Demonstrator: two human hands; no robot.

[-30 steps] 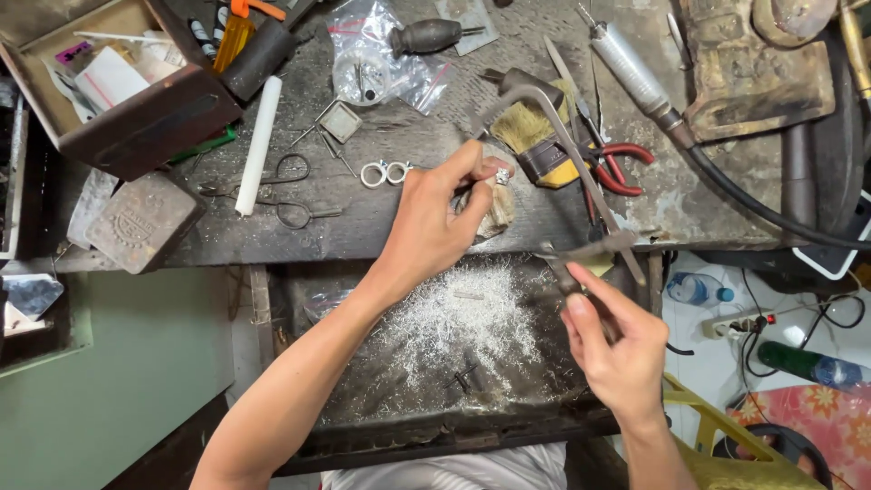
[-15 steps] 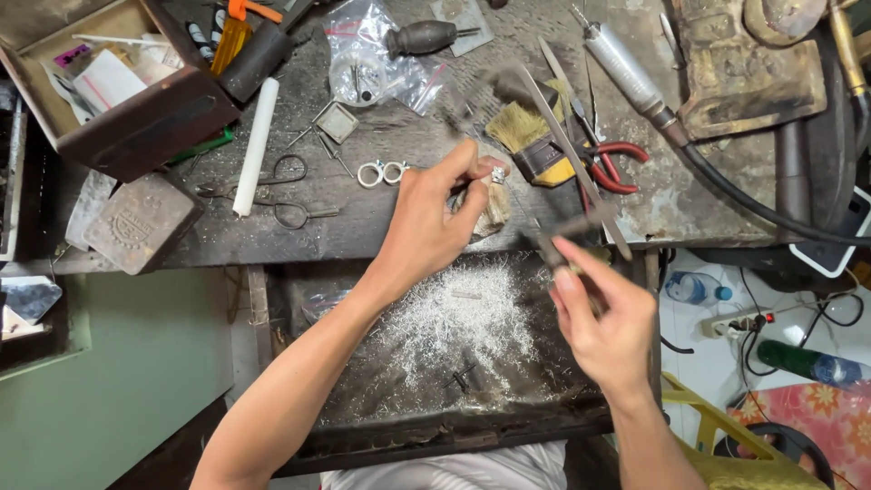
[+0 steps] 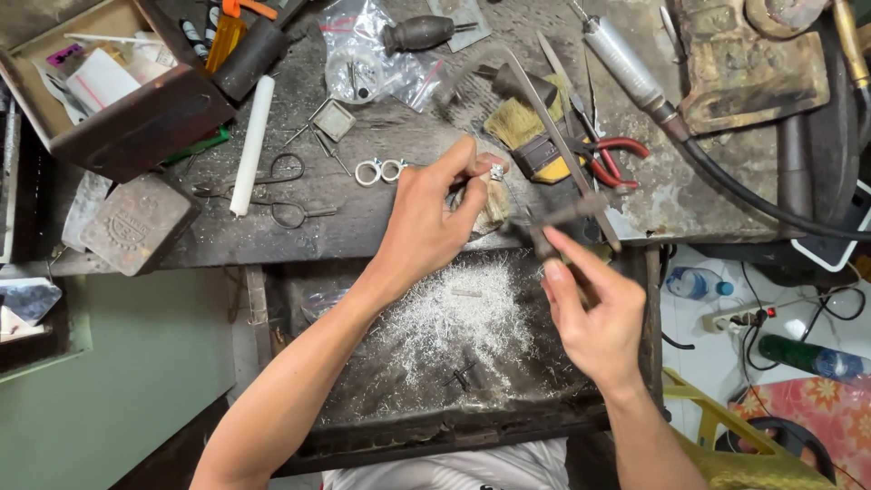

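Note:
My left hand [image 3: 434, 220] pinches a small silver ring [image 3: 496, 171] between thumb and fingertips, pressed against the worn wooden bench pin [image 3: 495, 214] at the bench edge. My right hand [image 3: 592, 314] is below and to the right of it, gripping the handle of a jeweller's saw frame [image 3: 555, 136]. The frame is motion-blurred and reaches away from me across the bench, right of the ring. Whether the blade touches the ring cannot be told.
A drawer tray [image 3: 363, 426] strewn with silver filings lies under the hands. On the bench are two silver rings [image 3: 379, 171], scissors [image 3: 272, 195], a white stick [image 3: 252, 143], a brush [image 3: 524, 125], red-handled pliers [image 3: 610, 156], a rotary handpiece [image 3: 624, 62], a wooden box [image 3: 136, 127].
My right hand has shifted slightly left and up with the saw frame, which now blurs farther across the bench. My left hand keeps the ring at the pin.

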